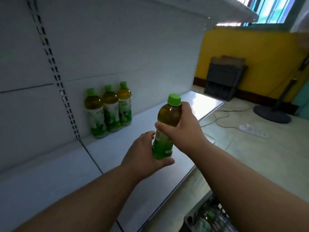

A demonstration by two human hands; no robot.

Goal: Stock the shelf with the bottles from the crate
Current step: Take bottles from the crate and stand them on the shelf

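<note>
Midway to the shelf: one bottle, two hands

Above the white shelf [117,153], a person holds a green-capped bottle [168,124] upright with both hands. The right hand [182,129] wraps its grip round the bottle's upper body; the left hand [143,156] cups the green-labelled base, thumb curled beneath. Three matching bottles [108,109] stand together against the back panel. A dark crate [207,218] with more bottles sits at lower right.

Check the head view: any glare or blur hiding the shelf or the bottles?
Head view: window glare whitens the shelf's far end; the three shelved bottles sit dim and soft; the held bottle is sharp; the crate is blurred; wide-angle bending throughout.
</note>
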